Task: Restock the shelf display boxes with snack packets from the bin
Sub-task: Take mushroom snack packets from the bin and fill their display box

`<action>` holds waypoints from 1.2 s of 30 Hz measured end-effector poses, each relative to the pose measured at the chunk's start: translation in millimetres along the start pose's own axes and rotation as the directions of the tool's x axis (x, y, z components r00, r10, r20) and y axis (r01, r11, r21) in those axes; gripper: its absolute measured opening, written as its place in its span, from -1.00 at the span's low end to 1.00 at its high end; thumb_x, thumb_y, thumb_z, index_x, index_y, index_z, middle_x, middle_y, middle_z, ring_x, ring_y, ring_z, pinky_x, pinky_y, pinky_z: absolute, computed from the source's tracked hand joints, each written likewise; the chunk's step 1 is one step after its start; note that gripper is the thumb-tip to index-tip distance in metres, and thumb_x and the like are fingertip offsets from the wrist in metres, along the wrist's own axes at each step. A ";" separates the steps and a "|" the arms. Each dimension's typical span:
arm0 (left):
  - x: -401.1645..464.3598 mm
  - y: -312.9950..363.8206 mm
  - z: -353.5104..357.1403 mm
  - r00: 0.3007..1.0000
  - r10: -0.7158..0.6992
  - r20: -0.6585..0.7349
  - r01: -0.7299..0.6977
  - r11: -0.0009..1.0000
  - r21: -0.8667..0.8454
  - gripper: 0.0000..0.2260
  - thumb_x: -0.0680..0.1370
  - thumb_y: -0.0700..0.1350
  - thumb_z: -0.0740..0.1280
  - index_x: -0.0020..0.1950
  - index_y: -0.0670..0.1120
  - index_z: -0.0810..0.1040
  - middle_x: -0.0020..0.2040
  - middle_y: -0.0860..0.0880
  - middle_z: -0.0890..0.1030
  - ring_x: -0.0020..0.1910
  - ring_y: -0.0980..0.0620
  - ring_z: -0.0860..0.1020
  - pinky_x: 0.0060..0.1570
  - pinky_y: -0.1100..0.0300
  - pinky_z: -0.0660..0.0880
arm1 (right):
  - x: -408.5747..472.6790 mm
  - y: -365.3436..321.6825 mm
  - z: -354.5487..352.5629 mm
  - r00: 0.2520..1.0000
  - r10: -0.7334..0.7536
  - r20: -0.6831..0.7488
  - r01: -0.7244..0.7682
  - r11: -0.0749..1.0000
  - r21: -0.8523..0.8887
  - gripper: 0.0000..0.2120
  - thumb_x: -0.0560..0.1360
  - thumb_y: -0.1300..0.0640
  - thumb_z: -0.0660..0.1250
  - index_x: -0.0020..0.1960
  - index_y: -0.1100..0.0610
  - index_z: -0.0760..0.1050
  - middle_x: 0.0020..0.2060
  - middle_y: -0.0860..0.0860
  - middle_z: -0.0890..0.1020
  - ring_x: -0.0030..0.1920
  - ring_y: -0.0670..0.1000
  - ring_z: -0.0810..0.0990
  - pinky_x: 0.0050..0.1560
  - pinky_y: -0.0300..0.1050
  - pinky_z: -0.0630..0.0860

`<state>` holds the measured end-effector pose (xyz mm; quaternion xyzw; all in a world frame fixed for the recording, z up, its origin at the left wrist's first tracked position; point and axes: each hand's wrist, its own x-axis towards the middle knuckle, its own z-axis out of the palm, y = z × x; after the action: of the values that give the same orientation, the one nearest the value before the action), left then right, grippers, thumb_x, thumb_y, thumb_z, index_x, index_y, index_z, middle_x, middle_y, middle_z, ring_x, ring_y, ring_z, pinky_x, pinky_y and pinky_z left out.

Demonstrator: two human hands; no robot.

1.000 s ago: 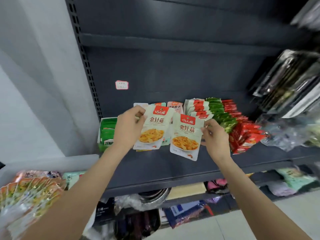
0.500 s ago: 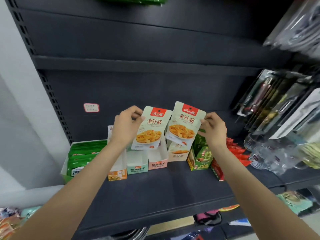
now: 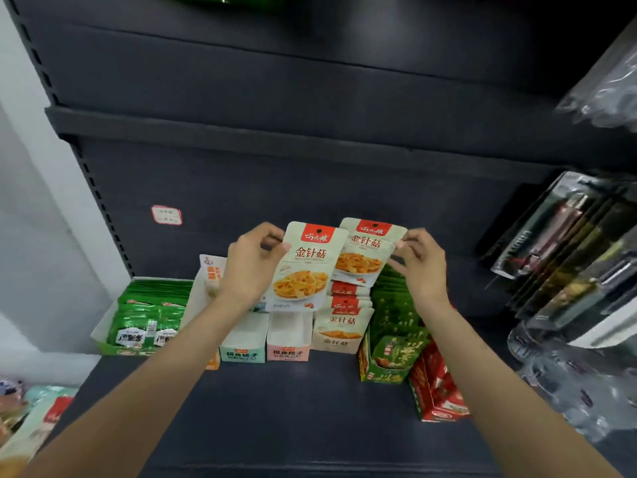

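The left hand (image 3: 250, 267) pinches the upper left edge of a flat beige foil snack packet with a red top label and a printed picture of yellow mushroom strips (image 3: 303, 267). The right hand (image 3: 422, 267) pinches the upper right corner of a second, identical beige packet (image 3: 367, 251). Both packets hang upright, faces toward the camera, the left one overlapping the right one's edge. This orientation likely matches the upright stock already filed in the beige cardboard display box (image 3: 336, 334) directly below, so the packets can probably drop in behind it without turning.

The display box stands on the dark grey metal shelf (image 3: 275, 408), between a pink-fronted cardboard box (image 3: 289, 343) that looks empty and a green cardboard box of green packets (image 3: 393, 353). A teal-fronted box (image 3: 243, 345) and a wide green tray of green packets (image 3: 144, 315) sit further left. Loose packets at the lower left corner (image 3: 31, 422) may be the supply bin; its walls are not visible.
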<state>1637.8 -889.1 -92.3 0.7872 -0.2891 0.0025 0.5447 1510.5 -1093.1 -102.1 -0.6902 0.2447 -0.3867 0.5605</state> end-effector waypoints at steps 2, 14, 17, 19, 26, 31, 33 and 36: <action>1.0 0.0 6.2 1.000 -0.005 -0.030 0.005 1.000 -0.009 -0.94 0.53 -0.16 0.35 -0.13 -0.03 0.52 -0.19 0.09 0.62 -0.16 0.08 0.61 -0.07 -0.03 0.58 | 6.0 6.9 -4.1 0.998 0.004 0.070 -0.002 1.000 -0.028 -0.79 0.57 0.33 0.19 -0.18 0.10 0.41 -0.13 0.05 0.62 -0.02 0.00 0.63 -0.10 -0.20 0.61; 1.1 0.2 12.8 0.997 -0.024 -0.073 0.019 0.998 -0.063 -0.90 0.55 -0.20 0.31 -0.10 -0.01 0.46 -0.09 0.07 0.61 -0.01 0.03 0.61 -0.12 0.04 0.61 | 17.3 17.1 -9.8 0.987 -0.037 0.157 0.039 0.999 -0.008 -0.83 0.57 0.29 0.21 -0.16 0.10 0.43 -0.10 0.00 0.63 -0.01 -0.08 0.64 -0.08 -0.18 0.62; 3.5 -2.6 15.2 0.998 -0.029 -0.061 0.027 0.999 -0.042 -0.94 0.55 -0.19 0.31 -0.07 -0.04 0.48 -0.09 0.07 0.60 -0.01 0.05 0.61 -0.12 0.07 0.62 | 15.6 26.7 -7.2 0.990 -0.037 0.138 0.044 0.998 -0.051 -0.82 0.57 0.29 0.21 -0.17 0.09 0.42 -0.10 0.00 0.63 0.01 -0.06 0.63 -0.08 -0.15 0.63; 5.0 -3.7 16.5 0.998 -0.025 -0.059 0.023 0.999 -0.032 -0.95 0.55 -0.19 0.31 -0.06 -0.05 0.48 -0.09 0.08 0.60 -0.02 0.07 0.61 -0.15 0.13 0.61 | 15.4 29.3 -7.0 0.994 -0.053 0.100 0.058 0.997 -0.048 -0.81 0.58 0.29 0.21 -0.17 0.08 0.41 -0.09 0.02 0.63 0.02 -0.05 0.63 -0.10 -0.18 0.62; 10.5 -8.8 16.6 0.997 -0.049 -0.057 0.046 0.998 -0.046 -0.94 0.55 -0.19 0.31 -0.07 -0.04 0.46 -0.06 0.06 0.60 -0.05 0.11 0.59 -0.19 0.21 0.59 | 16.1 30.2 -11.6 0.991 -0.082 0.105 0.087 0.995 -0.046 -0.81 0.58 0.29 0.20 -0.16 0.07 0.43 -0.11 0.00 0.62 -0.01 -0.11 0.63 -0.08 -0.23 0.61; 13.2 -12.6 20.7 0.997 -0.056 -0.043 0.053 0.997 -0.059 -0.92 0.55 -0.18 0.31 -0.08 -0.01 0.46 -0.10 0.13 0.58 -0.08 0.17 0.58 -0.23 0.26 0.56 | 12.3 52.9 -6.8 0.983 -0.012 0.181 0.046 0.981 -0.187 -0.92 0.57 0.29 0.22 -0.09 0.20 0.44 -0.13 -0.01 0.61 -0.02 -0.08 0.62 -0.07 -0.18 0.62; 14.4 -13.3 21.0 0.998 -0.055 -0.043 0.052 0.996 -0.076 -0.86 0.55 -0.18 0.31 -0.14 0.05 0.45 -0.13 0.18 0.57 -0.09 0.20 0.58 -0.24 0.26 0.56 | 12.7 58.1 -2.0 0.982 0.010 0.191 0.045 0.960 -0.278 -0.93 0.56 0.29 0.25 -0.10 0.19 0.45 -0.14 0.00 0.60 -0.03 -0.05 0.61 -0.07 -0.14 0.62; 16.6 -13.8 19.8 0.997 -0.054 -0.046 0.050 0.994 -0.092 -0.82 0.55 -0.19 0.31 -0.16 0.08 0.43 -0.12 0.16 0.59 -0.07 0.18 0.59 -0.21 0.20 0.59 | 15.2 65.0 2.7 0.964 0.011 0.266 0.129 0.854 -0.503 -0.92 0.52 0.27 0.31 -0.13 0.13 0.46 -0.13 -0.03 0.60 -0.06 -0.04 0.58 -0.06 -0.14 0.55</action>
<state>1651.8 -910.3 -106.9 0.7685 -0.2551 -0.0057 0.5868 1527.8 -1119.6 -160.9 -0.8668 0.2425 -0.2305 0.3698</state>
